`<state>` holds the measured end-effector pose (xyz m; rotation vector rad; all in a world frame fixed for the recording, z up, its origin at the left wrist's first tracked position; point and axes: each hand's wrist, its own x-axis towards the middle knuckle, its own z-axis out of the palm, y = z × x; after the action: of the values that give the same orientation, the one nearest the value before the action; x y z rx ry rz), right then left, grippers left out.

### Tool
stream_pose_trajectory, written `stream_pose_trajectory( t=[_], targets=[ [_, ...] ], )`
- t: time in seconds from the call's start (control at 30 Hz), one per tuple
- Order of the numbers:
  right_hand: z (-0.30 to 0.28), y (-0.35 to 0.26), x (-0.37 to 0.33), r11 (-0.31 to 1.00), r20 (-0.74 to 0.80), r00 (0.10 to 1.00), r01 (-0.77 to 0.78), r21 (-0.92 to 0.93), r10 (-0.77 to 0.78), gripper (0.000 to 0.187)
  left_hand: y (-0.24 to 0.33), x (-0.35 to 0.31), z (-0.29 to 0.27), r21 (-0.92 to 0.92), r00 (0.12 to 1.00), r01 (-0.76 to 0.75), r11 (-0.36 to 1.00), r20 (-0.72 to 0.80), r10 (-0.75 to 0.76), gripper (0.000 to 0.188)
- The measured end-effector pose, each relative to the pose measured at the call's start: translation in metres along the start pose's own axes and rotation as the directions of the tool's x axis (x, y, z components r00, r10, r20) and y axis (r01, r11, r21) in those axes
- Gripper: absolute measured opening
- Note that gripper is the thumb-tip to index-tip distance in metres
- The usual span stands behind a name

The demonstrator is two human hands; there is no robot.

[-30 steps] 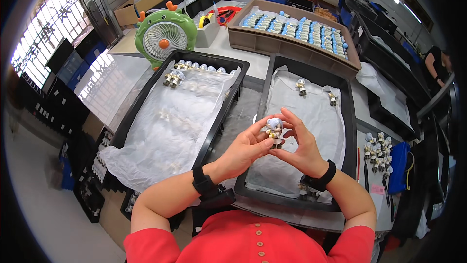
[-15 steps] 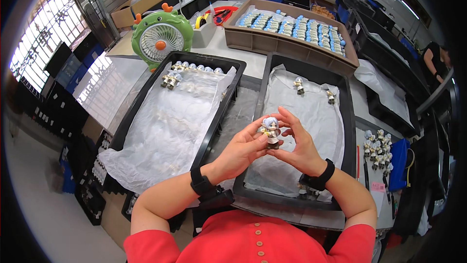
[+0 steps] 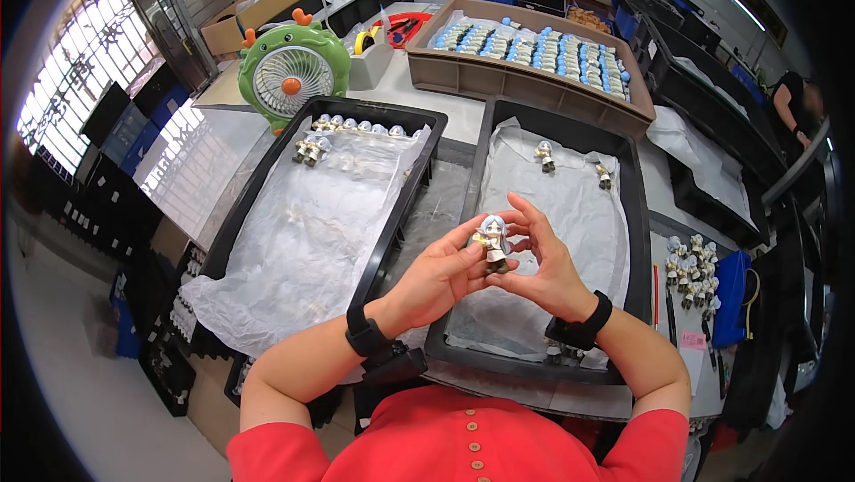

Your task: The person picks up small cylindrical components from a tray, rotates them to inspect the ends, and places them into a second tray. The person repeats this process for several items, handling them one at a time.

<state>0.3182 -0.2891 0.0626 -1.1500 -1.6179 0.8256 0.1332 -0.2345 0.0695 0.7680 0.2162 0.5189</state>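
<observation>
A small figurine (image 3: 495, 246) with pale silver hair and a white outfit is held upright between my two hands, over the right-hand black tray (image 3: 634, 259). My left hand (image 3: 438, 275) pinches its side with thumb and fingers. Curved around its other side is my right hand (image 3: 550, 270), with the thumb at its base and the fingers at head height. Two similar figurines lie on the white paper in that tray's far half, one a standing-shaped figurine (image 3: 545, 156), the other a figurine (image 3: 604, 175) by the right wall. More sit partly hidden by my right wrist.
A second black tray (image 3: 381, 259) at left holds several figurines along its far end. Beyond are a green fan (image 3: 337, 53) and a brown tray (image 3: 445, 77) of blue-topped pieces. A figurine pile (image 3: 691, 273) and a blue box (image 3: 732, 299) lie at right. A co-worker (image 3: 793, 108) stands far right.
The figurine has turned a little in my fingers, so its front shows differently. Both hands stay in nearly the same place.
</observation>
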Motion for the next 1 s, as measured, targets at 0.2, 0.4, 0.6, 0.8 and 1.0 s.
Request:
stream_pose_trajectory(
  t=[0.2,0.4,0.6,0.8,1.0],
  targets=[
    [0.0,0.0,-0.001,1.0,-0.004,1.0,-0.006,0.027,0.006,0.09,-0.004,-0.001,-0.005,-0.056,0.999,0.003,0.998,-0.04,-0.006,0.053],
    [-0.001,0.0,-0.001,1.0,0.013,1.0,-0.005,0.01,0.005,0.093,-0.004,-0.001,-0.004,-0.053,0.998,0.003,0.999,-0.063,-0.006,0.054],
    [0.0,-0.005,-0.002,0.992,-0.037,0.995,0.089,-0.091,-0.093,0.089,-0.003,-0.002,-0.005,-0.01,0.995,0.009,1.0,-0.102,-0.01,0.047],
    [0.003,-0.009,-0.002,0.917,-0.022,0.944,0.313,-0.247,-0.328,0.089,-0.006,-0.003,0.001,0.153,0.987,0.004,0.988,-0.162,0.021,0.04],
    [0.008,-0.015,-0.002,0.831,0.038,0.891,0.437,-0.344,-0.453,0.09,-0.008,-0.004,0.002,0.085,0.998,0.045,0.995,-0.035,-0.042,0.047]
  ],
)
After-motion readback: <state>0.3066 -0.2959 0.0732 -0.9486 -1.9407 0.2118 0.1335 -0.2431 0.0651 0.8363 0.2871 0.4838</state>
